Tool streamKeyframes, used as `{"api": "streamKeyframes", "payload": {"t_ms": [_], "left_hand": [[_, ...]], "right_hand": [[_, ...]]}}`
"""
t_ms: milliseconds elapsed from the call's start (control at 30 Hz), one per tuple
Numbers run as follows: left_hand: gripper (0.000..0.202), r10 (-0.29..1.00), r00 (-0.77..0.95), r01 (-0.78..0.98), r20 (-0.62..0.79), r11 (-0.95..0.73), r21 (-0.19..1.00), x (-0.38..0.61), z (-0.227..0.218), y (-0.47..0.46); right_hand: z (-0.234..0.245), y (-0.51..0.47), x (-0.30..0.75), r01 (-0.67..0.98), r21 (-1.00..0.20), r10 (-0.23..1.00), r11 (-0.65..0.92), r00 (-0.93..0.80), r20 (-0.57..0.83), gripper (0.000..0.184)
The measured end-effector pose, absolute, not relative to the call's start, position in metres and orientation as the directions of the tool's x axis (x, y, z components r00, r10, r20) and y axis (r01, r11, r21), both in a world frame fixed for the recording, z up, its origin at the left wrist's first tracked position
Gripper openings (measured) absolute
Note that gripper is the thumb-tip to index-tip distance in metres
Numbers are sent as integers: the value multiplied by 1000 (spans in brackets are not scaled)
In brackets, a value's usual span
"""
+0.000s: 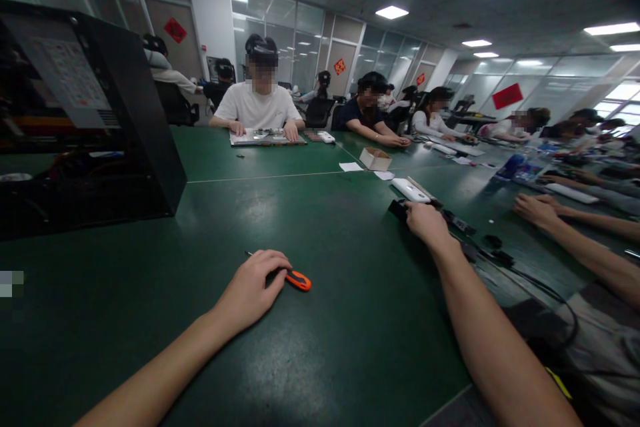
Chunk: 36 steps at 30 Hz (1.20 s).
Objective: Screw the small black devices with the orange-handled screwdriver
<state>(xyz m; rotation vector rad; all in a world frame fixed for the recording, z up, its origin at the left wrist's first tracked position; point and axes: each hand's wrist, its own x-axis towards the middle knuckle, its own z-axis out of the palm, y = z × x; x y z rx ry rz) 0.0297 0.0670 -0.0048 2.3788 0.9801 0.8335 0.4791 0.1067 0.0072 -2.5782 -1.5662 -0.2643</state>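
On the green table, my left hand (257, 283) is closed over a screwdriver (300, 280) that lies flat. Its orange and black handle sticks out to the right, and a bit of the shaft shows past the fingers at the upper left. Farther right, my right hand (429, 223) has its fingers curled on a small black block-like object (398, 209); my hand hides part of it, so its kind is unclear. Just beyond that hand lies a flat white device (410, 190).
A black computer case (135, 120) with an open side stands at the left. A small open cardboard box (375, 159) and white papers (351, 167) lie ahead. Black cables (530, 280) run along the right. Across the table a co-worker (263, 103) touches a flat panel; another person's hands (537, 209) rest at right.
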Motion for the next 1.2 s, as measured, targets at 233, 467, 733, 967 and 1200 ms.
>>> {"api": "streamKeyframes", "payload": {"t_ms": [233, 467, 733, 967, 1200], "left_hand": [[22, 735, 578, 478, 354, -657, 583, 29, -2, 66], [22, 731, 579, 473, 360, -661, 582, 29, -3, 67], [21, 730, 578, 475, 364, -664, 577, 28, -4, 65], [21, 727, 587, 467, 356, -663, 585, 29, -4, 65], [25, 724, 591, 467, 356, -667, 581, 27, -6, 65]], "right_hand": [[7, 107, 473, 911, -26, 880, -412, 405, 248, 42], [4, 112, 481, 915, -79, 874, -395, 401, 273, 44], [6, 116, 487, 893, -135, 851, -429, 450, 271, 40], [5, 112, 483, 896, -133, 856, -423, 444, 264, 41], [11, 99, 481, 902, -125, 854, -413, 432, 289, 44]]}}
